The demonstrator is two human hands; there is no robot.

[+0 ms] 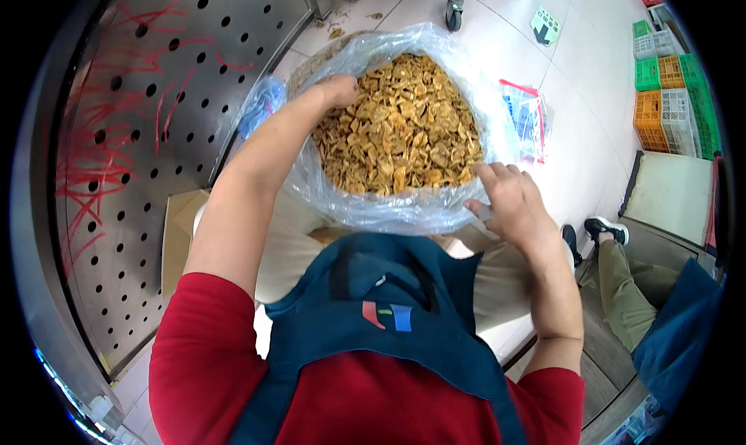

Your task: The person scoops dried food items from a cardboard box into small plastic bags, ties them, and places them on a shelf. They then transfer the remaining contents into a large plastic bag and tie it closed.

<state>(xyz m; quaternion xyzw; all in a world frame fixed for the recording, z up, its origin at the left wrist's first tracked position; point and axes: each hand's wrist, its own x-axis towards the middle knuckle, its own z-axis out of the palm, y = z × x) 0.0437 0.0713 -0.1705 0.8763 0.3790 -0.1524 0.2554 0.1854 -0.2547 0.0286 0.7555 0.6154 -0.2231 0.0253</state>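
A large clear plastic bag point(384, 212) stands with its mouth wide, between my knees. Brown-yellow dried slices point(402, 130) fill it; their exact kind is unclear. My left hand point(338, 91) is curled at the bag's upper left rim, over the slices. Its fingertips are hidden, so whether it grasps film or slices does not show. At the lower right rim, my right hand point(512, 203) has its index finger against the slices. The thumb is spread away from that finger, and a small whitish piece shows beside it.
A perforated metal panel point(169, 124) stands close on the left, with a cardboard box point(180, 229) at its foot. Plastic packets point(527, 121) lie right of the bag. Farther right are stacked crates point(664, 121) and another person's leg point(626, 293). A caster wheel point(454, 16) is ahead.
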